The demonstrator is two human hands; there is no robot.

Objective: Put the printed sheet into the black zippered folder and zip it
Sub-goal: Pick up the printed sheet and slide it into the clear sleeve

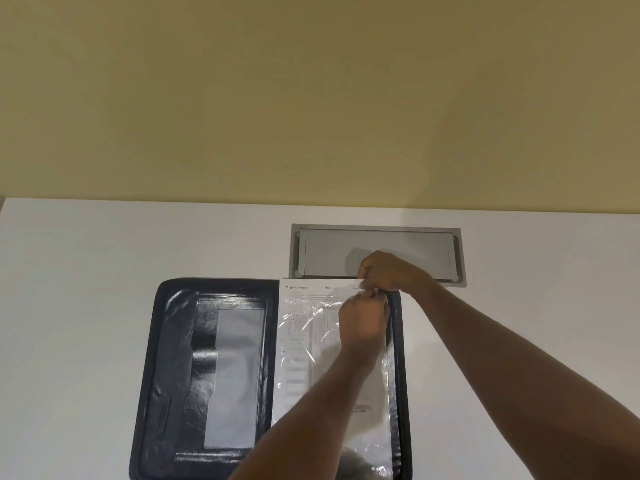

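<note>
The black zippered folder [173, 358] lies open flat on the white table, its left half showing a pocket with a clear window. The printed sheet [304, 341] sits on the right half, partly inside a clear plastic sleeve [367, 445], with its top edge sticking out past the folder's top. My right hand [388, 270] pinches the sheet's top right corner. My left hand [362, 323] grips the top edge of the sleeve just below that. Both forearms cross the lower part of the folder and hide some of the sheet.
A grey metal cable hatch [377, 251] is set into the white table [86, 271] just behind the folder's right half. A plain yellowish wall [311, 98] rises behind the table's back edge.
</note>
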